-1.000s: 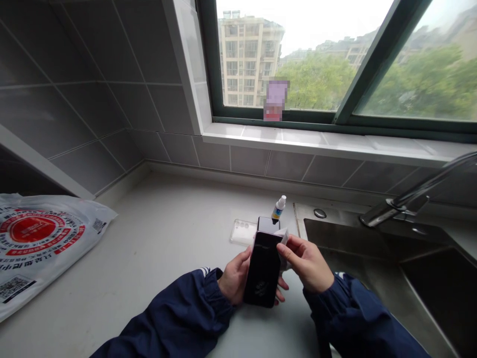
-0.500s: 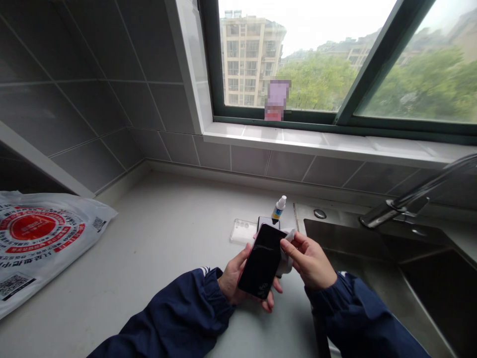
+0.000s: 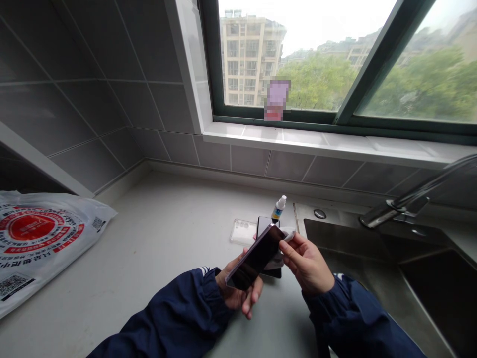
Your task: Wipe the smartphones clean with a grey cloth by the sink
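A smartphone [image 3: 253,261] with a dark screen rests tilted in my left hand [image 3: 235,288], whose fingers wrap under its lower end. My right hand [image 3: 307,261] pinches a thin white cloth [image 3: 288,232] at the phone's upper right edge; part of the cloth hangs behind the phone. Beneath them on the counter lies a dark flat object [image 3: 274,272], mostly hidden by the phone and cloth. A clear phone case [image 3: 244,231] lies to the left of it. Beyond stands a small white spray bottle [image 3: 278,208] with a blue and yellow label.
A white plastic bag [image 3: 48,238] with red and black print sits on the counter [image 3: 149,238] at the left. To the right is a steel sink [image 3: 357,238] with a faucet [image 3: 383,214]. A window sill [image 3: 316,144] runs along the back.
My left hand has turned the phone, so its screen now faces more to the right and its side edge shows. More of the dark object underneath is visible.
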`<state>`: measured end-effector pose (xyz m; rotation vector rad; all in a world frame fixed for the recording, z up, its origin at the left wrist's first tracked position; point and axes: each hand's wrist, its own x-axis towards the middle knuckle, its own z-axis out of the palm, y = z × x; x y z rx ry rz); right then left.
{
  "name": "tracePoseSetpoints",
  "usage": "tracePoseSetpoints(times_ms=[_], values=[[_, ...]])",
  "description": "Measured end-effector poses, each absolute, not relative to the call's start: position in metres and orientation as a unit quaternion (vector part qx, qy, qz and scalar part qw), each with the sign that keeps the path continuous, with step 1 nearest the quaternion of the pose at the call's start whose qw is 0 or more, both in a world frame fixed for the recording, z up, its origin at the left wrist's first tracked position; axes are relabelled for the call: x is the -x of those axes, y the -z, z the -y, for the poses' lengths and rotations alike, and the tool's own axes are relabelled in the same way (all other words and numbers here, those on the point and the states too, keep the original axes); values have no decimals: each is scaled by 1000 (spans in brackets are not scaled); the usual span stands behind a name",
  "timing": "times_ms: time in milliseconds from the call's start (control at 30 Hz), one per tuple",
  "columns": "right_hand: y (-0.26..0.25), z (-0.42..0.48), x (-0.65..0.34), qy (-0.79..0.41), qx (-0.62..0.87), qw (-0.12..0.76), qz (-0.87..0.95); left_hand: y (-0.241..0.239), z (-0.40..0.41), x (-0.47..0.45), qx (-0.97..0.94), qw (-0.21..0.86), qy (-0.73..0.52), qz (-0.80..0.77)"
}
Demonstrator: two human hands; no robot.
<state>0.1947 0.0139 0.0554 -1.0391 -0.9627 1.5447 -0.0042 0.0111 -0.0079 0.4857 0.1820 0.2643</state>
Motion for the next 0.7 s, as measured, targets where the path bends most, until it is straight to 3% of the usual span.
tracePoseSetpoints(times_ms=[233,400,700], values=[[-59,-13,-194,-621,422,507,424,2,-10,5,-229,964,-99,-97],[-62,-12,-195,-615,419,507,435,-7,-8,4,-268,941,-182,-100],[-59,-16,-200,-596,450,497,442,-28,-3,-9,-237,938,-211,-139]])
